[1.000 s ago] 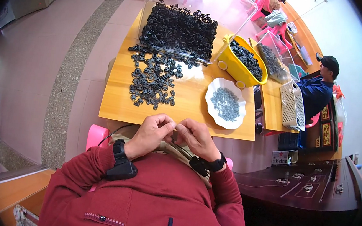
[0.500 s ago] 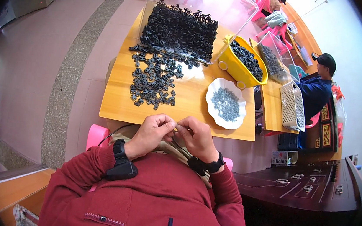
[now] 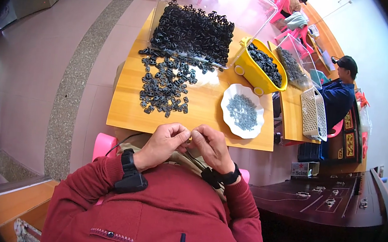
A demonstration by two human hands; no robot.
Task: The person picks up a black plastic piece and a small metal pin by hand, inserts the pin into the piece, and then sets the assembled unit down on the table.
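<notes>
Both my hands are close together just in front of the table's near edge. My left hand (image 3: 168, 141) has thumb and forefinger pressed together in a pinch. Opposite it, my right hand (image 3: 211, 147) is also pinched, its fingertips almost touching the left ones. Something small and dark shows between the fingertips, too hidden to name. Beyond my hands, a loose spread of small black plastic parts with holes (image 3: 164, 88) lies on the wooden table (image 3: 203, 117). To the right stands a white scalloped dish (image 3: 230, 91) holding many tiny grey metal pieces.
A clear plastic bin (image 3: 254, 26) heaped with black parts (image 3: 191, 32) lies at the table's back. Beside it is a yellow tub (image 3: 250, 72) of black pieces. Further right are a white perforated basket (image 3: 314, 114) and a seated person in dark clothes (image 3: 336, 95).
My right hand has shifted slightly, and a small gap has opened between the two hands' fingertips. The person on the right has leaned a little. The table's contents look the same.
</notes>
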